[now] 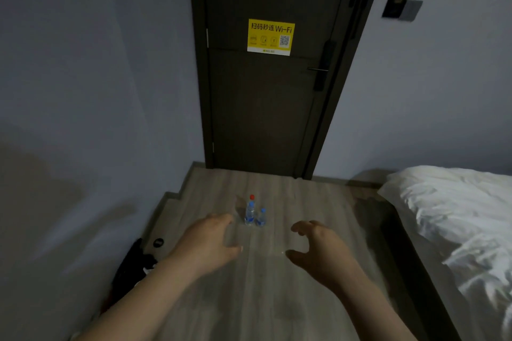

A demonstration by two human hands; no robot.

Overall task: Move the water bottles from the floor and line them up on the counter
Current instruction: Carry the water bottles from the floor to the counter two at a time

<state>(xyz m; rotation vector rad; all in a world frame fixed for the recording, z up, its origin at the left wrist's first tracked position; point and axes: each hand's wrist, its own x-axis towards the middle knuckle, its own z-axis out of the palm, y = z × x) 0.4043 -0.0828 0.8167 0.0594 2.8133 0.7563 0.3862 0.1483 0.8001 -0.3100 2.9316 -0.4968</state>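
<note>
I see two clear plastic water bottles [250, 214] with blue caps standing on the grey wooden floor [277, 299] near the dark door [263, 105]. A red cap [251, 197] peeks from behind them. My left hand [206, 241] and right hand [321, 246] hover near them, fingers loose, holding nothing.

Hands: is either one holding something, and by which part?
Nothing is held. The left hand and the right hand hover empty near the bottles on the floor.
</note>
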